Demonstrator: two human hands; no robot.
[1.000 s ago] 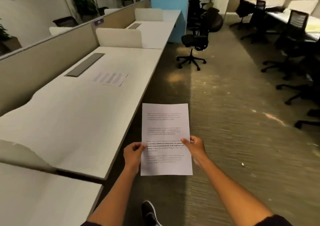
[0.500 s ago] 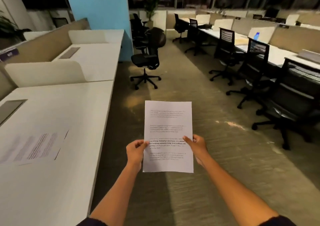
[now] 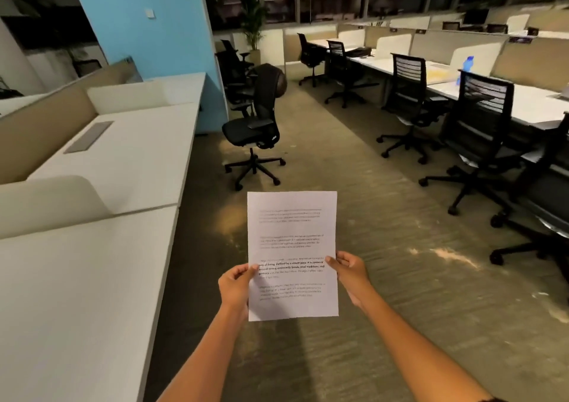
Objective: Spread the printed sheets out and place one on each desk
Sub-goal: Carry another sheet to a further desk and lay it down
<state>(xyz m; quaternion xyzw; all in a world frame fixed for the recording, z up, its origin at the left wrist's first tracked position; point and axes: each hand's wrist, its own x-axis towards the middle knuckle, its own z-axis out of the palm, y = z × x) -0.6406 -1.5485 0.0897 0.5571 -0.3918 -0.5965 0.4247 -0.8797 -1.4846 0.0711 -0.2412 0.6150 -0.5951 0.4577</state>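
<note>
I hold the printed sheets [image 3: 292,241], white paper with several blocks of text, upright in front of me over the carpeted aisle. My left hand [image 3: 235,284] pinches the left edge and my right hand [image 3: 349,270] pinches the right edge, both about two thirds of the way down the page. On my left runs a row of white desks: the nearest desk [image 3: 77,294] and the one beyond it [image 3: 132,161], split by a low cream divider [image 3: 52,201]. No sheet shows on either desk top in this view.
A black swivel chair [image 3: 255,130] stands in the aisle ahead, near a blue pillar [image 3: 144,22]. Along the right runs a second row of desks [image 3: 523,102] with several black chairs [image 3: 480,143] pushed out, and a blue bottle [image 3: 466,64] on top.
The view has swung right and moved forward along the aisle. The desk with a sheet lying on it has passed out of view at the left. Both hands still hold the sheets the same way.
</note>
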